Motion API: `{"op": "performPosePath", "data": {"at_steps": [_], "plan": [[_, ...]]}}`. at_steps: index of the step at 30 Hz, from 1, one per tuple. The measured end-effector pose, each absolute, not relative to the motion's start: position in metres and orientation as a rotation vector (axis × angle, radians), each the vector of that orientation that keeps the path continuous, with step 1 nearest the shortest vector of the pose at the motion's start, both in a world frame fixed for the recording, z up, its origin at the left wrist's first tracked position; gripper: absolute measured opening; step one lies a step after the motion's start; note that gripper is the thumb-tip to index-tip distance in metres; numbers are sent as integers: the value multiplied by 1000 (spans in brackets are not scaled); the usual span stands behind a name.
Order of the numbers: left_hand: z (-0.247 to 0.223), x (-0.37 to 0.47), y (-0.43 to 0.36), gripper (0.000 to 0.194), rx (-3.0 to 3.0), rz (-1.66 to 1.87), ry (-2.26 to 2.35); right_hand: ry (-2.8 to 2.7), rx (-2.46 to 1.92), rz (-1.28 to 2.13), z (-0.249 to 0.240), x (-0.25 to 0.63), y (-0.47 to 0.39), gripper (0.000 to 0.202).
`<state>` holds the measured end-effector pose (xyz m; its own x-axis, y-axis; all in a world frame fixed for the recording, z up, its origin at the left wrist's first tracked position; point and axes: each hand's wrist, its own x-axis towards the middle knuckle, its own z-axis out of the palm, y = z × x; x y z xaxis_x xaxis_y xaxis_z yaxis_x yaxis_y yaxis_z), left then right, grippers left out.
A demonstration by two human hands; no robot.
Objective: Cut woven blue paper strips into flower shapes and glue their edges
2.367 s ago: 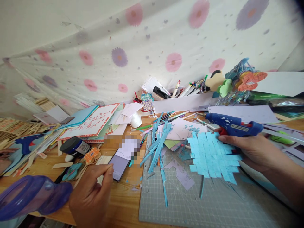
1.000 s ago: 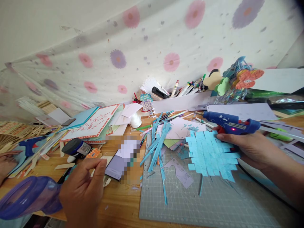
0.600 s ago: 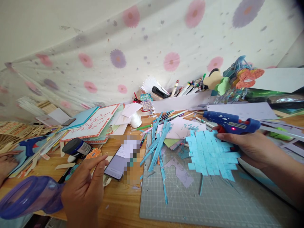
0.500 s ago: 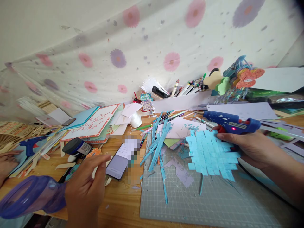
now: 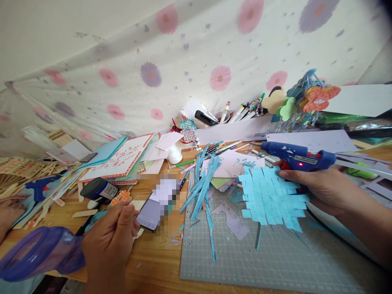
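My left hand is raised just left of the phone, thumb and fingertips pressed together; anything between them is too small to make out. On the right, my right hand grips a blue glue gun with a red light on, its nozzle pointing left. A woven light-blue paper piece hangs beside that hand's fingers, below the gun and over the grey cutting mat. Loose blue paper strips lie at the mat's upper left, near a cut purple paper scrap.
A purple translucent container stands at lower left, near a dark jar. Another person's hand rests by a second glue gun. Behind are stacked papers, a thread spool and markers.
The fingers of my left hand have drawn in from a looser, extended pose to a pinch. My right hand, the glue gun and the woven piece are nearly unchanged.
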<state>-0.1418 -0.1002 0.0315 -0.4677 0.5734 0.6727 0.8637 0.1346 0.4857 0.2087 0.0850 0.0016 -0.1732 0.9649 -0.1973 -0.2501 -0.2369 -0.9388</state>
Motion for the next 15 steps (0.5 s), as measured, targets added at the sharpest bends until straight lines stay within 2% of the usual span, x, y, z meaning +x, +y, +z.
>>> {"op": "performPosePath", "data": {"at_steps": [2, 7, 15], "plan": [[35, -148, -97, 22, -1403, -1245, -2194, -980, -1088, 1583, 1, 209, 85, 36], [39, -176, -82, 27, -1801, -820, -2204, -962, -1099, 1572, 2, 208, 85, 38], [31, -181, -65, 32, -1847, -386, -2343, -1038, -1093, 1569, -1, 210, 85, 37]]}}
